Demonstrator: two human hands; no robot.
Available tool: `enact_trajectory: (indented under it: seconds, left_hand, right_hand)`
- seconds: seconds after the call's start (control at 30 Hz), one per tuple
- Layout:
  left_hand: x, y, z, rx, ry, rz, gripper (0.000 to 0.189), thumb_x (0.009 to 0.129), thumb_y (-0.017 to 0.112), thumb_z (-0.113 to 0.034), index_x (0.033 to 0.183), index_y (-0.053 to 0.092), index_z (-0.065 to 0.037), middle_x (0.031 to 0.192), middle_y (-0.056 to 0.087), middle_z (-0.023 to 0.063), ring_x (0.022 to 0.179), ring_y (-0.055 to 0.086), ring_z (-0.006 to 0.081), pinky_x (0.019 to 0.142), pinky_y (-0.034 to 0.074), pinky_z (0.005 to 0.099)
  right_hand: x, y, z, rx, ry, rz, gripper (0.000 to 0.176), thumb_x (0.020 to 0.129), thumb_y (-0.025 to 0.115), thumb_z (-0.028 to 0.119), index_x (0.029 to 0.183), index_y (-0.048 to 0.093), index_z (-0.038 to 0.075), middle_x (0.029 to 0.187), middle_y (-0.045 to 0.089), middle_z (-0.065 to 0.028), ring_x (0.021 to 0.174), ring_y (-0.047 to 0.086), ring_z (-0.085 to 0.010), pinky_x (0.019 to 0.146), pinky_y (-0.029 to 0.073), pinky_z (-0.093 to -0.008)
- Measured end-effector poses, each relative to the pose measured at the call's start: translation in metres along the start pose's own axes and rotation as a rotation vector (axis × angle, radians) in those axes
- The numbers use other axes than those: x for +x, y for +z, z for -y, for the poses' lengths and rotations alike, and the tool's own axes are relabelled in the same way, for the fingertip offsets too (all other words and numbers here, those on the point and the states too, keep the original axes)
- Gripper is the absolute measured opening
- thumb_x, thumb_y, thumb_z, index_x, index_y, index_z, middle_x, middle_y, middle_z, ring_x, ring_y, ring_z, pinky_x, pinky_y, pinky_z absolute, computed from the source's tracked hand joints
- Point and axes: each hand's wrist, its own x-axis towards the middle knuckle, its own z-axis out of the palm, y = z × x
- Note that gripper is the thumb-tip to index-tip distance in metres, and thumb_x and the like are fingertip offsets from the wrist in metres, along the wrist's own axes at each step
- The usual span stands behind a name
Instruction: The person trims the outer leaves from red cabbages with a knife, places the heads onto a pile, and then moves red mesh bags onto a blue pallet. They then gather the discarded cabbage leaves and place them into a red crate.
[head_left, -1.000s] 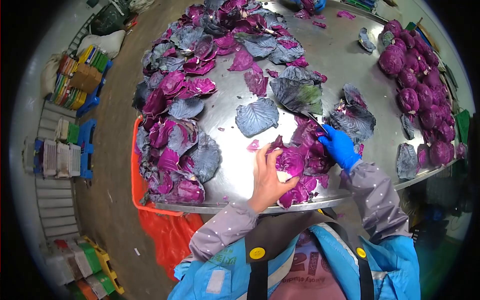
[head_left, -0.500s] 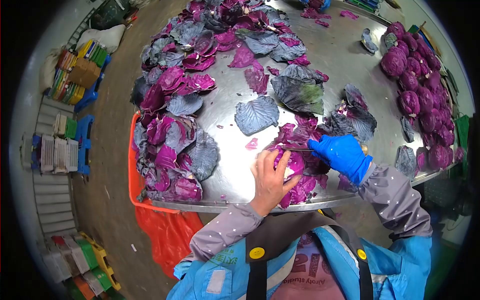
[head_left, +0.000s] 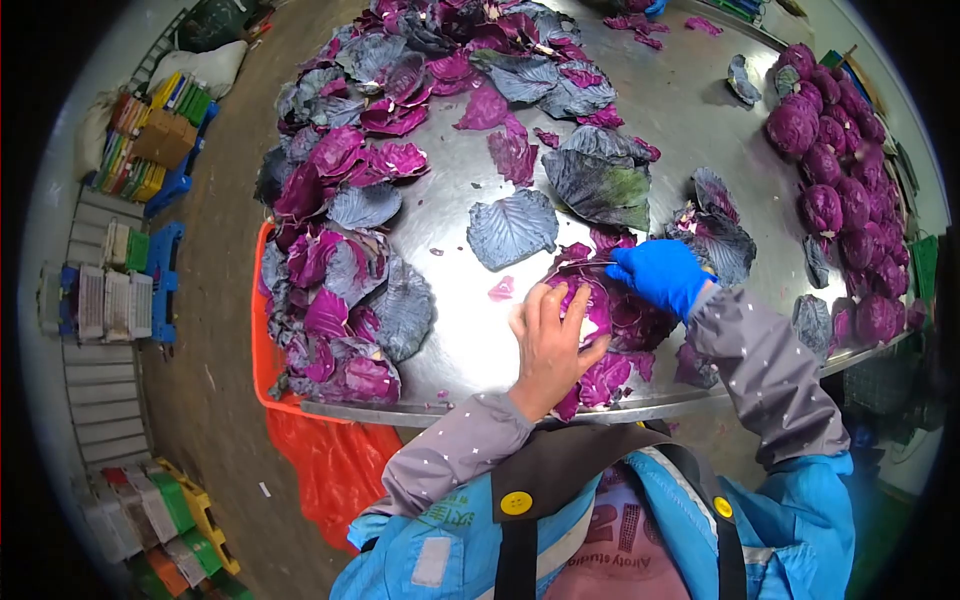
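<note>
Orange crate, lined with an orange bag, stands on the floor under the near left edge of the bench. Overhanging leaves cover its mouth, so its contents cannot be made out.

Left hand, bare, is at the near edge. Its fingers curl over the cabbage head and grip it from the left side. The cabbage head rests on the bench among its own cut purple leaves.

Right hand, in a blue glove, is just beyond the head and closed in a fist round a knife. Only the thin blade shows, lying across the far side of the head. The handle is hidden inside the glove.

Loose-leaf pile runs along the whole left edge, spilling over it. Single grey-blue leaf lies flat near mid-bench, apart from the pile. Dark leaf with a green patch lies just beyond it.

Trimmed heads are banked along the right edge, touching one another.

Floor, far left: coloured crates stacked beside a white sack. Their contents are too small to read.

At the far edge a scrap of blue glove is cut off by the frame. It is not the person's own.
</note>
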Motion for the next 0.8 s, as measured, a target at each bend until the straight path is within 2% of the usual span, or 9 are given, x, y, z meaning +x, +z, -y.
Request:
enact_trajectory:
  seconds: [0.03, 0.17, 0.43, 0.5, 0.6, 0.67, 0.7, 0.77, 0.8]
  left_hand:
    - [0.000, 0.001, 0.001, -0.008, -0.009, -0.003, 0.065, 0.061, 0.077, -0.026, 0.118, 0.054, -0.007, 0.113, 0.044, 0.0140, 0.111, 0.039, 0.0314, 0.091, 0.027, 0.0452]
    - [0.000, 0.000, 0.003, -0.013, 0.002, 0.001, 0.065, 0.061, 0.076, -0.025, 0.119, 0.053, -0.008, 0.113, 0.044, 0.0138, 0.111, 0.039, 0.0308, 0.091, 0.026, 0.0460]
    - [-0.028, -0.005, -0.007, 0.015, 0.106, 0.076, 0.063, 0.062, 0.076, -0.027, 0.119, 0.054, -0.012, 0.117, 0.044, 0.0125, 0.115, 0.038, 0.0301, 0.094, 0.024, 0.0529]
    - [-0.042, -0.004, -0.006, -0.002, 0.191, 0.087, 0.062, 0.061, 0.077, -0.025, 0.118, 0.056, -0.014, 0.118, 0.042, 0.0116, 0.115, 0.037, 0.0309, 0.095, 0.026, 0.0529]
    - [-0.048, -0.010, 0.005, -0.108, 0.112, 0.015, 0.063, 0.059, 0.078, -0.022, 0.118, 0.057, -0.014, 0.117, 0.042, 0.0120, 0.114, 0.037, 0.0328, 0.096, 0.029, 0.0487]
    - [-0.048, -0.015, 0.008, -0.125, 0.083, 0.002, 0.064, 0.057, 0.079, -0.017, 0.117, 0.057, -0.013, 0.116, 0.041, 0.0126, 0.113, 0.037, 0.0346, 0.096, 0.031, 0.0452]
    - [-0.048, -0.016, 0.010, -0.154, 0.080, -0.010, 0.063, 0.057, 0.079, -0.017, 0.116, 0.057, -0.013, 0.116, 0.041, 0.0119, 0.113, 0.038, 0.0335, 0.096, 0.032, 0.0455]
    - [-0.048, -0.017, 0.011, -0.182, 0.075, -0.020, 0.062, 0.057, 0.078, -0.018, 0.116, 0.058, -0.014, 0.116, 0.042, 0.0112, 0.113, 0.038, 0.0323, 0.095, 0.033, 0.0459]
    - [-0.046, -0.017, 0.012, -0.179, 0.090, -0.017, 0.063, 0.057, 0.079, -0.017, 0.116, 0.057, -0.012, 0.117, 0.042, 0.0115, 0.113, 0.039, 0.0327, 0.095, 0.033, 0.0460]
  right_hand:
    - [0.007, 0.002, -0.002, 0.059, 0.020, 0.015, 0.033, 0.088, 0.046, 0.040, 0.092, 0.064, 0.013, 0.084, 0.064, -0.0141, 0.077, 0.063, -0.0333, 0.066, 0.048, -0.0468]
    - [0.023, 0.002, -0.009, 0.116, 0.027, 0.089, 0.039, 0.087, 0.045, 0.045, 0.094, 0.067, 0.014, 0.089, 0.065, -0.0137, 0.084, 0.062, -0.0328, 0.073, 0.048, -0.0450]
    - [0.048, 0.020, 0.013, 0.126, 0.085, 0.128, 0.037, 0.083, 0.047, 0.040, 0.093, 0.067, 0.012, 0.091, 0.065, -0.0175, 0.085, 0.063, -0.0342, 0.075, 0.049, -0.0441]
    - [0.040, 0.025, 0.019, 0.130, 0.070, 0.079, 0.038, 0.085, 0.046, 0.042, 0.091, 0.067, 0.011, 0.087, 0.064, -0.0180, 0.082, 0.062, -0.0353, 0.073, 0.049, -0.0451]
    - [0.023, 0.027, 0.013, 0.182, 0.028, 0.013, 0.039, 0.086, 0.049, 0.044, 0.093, 0.067, 0.010, 0.079, 0.064, -0.0176, 0.073, 0.063, -0.0323, 0.070, 0.049, -0.0421]
    - [0.006, 0.008, 0.009, 0.650, 0.083, 0.113, 0.035, 0.082, 0.061, 0.038, 0.102, 0.064, 0.010, 0.080, 0.063, -0.0151, 0.075, 0.062, -0.0259, 0.072, 0.049, -0.0362]
    - [-0.002, 0.002, 0.015, 0.646, 0.081, 0.116, 0.035, 0.082, 0.061, 0.038, 0.102, 0.064, 0.010, 0.080, 0.063, -0.0151, 0.075, 0.062, -0.0259, 0.072, 0.049, -0.0362]
    - [-0.025, 0.001, 0.030, 0.862, -0.242, -0.094, 0.044, 0.076, 0.071, 0.029, 0.112, 0.058, 0.008, 0.092, 0.059, -0.0131, 0.084, 0.059, -0.0214, 0.076, 0.047, -0.0323]
    - [-0.027, 0.007, 0.040, 0.755, -0.386, -0.179, 0.050, 0.073, 0.073, 0.025, 0.114, 0.053, 0.006, 0.104, 0.055, -0.0122, 0.095, 0.057, -0.0239, 0.081, 0.045, -0.0328]
